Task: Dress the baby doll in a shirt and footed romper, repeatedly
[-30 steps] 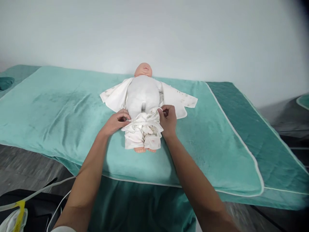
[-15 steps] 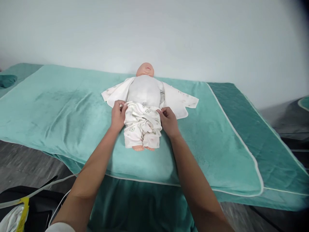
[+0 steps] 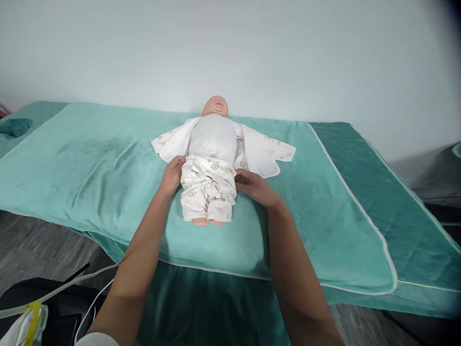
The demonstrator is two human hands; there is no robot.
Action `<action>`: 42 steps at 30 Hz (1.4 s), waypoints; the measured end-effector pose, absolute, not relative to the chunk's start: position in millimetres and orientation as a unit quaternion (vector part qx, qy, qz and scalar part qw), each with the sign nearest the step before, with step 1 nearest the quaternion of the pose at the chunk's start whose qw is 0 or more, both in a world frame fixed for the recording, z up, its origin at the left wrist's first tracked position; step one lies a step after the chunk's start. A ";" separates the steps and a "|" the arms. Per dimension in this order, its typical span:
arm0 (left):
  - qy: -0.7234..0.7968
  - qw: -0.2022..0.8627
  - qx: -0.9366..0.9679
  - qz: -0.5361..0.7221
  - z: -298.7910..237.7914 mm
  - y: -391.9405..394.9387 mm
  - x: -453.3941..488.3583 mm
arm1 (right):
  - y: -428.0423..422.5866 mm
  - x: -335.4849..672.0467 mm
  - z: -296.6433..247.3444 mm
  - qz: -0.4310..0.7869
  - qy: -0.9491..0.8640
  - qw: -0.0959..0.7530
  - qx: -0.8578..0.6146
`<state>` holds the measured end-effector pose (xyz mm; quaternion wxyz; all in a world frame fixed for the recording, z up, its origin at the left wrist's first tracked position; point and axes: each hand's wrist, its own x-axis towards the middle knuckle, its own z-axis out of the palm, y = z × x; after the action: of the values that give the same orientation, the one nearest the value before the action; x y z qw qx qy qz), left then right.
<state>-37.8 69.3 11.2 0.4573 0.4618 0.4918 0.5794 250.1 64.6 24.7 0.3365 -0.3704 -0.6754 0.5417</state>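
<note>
Doll (image 3: 212, 134) is lying on its back on a light green velvety cover (image 3: 90, 158), head at the far side by the pale wall (image 3: 230, 48), feet toward the near edge. It's got white printed pants (image 3: 209, 180) on, pretty bunched and creased, waistband sitting across the lower belly and the toes poking out the bottom.

Left hand (image 3: 173, 175) is at the left end of the waistband, fingertips together and pinched onto the cloth. Right hand (image 3: 255, 185) is at the pants' right side just below the waistband, fingers curled and tips up against the fabric; honestly can't tell if it's gripping or just touching.

White jacket (image 3: 257, 149) is spread wide open around the torso, one sleeve out left and one out right, the right flap laid flat on the cover. Darker green cloth (image 3: 382, 192) shows off to the right. Down at the near left there's some black thing (image 3: 59, 305), can't make out what, with a whitish cable (image 3: 72, 284) running across it and a yellow strip (image 3: 33, 322) around something white.
</note>
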 end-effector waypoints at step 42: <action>0.426 0.684 0.437 0.400 22.7 56.4 -29.5 | 62.7 233.6 20.6 0.559 -0.661 0.368 -0.339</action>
<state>-29.5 56.4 22.7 0.6836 0.4372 0.4264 0.3997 233.6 62.7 20.6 0.3679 -0.3392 -0.6610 0.5592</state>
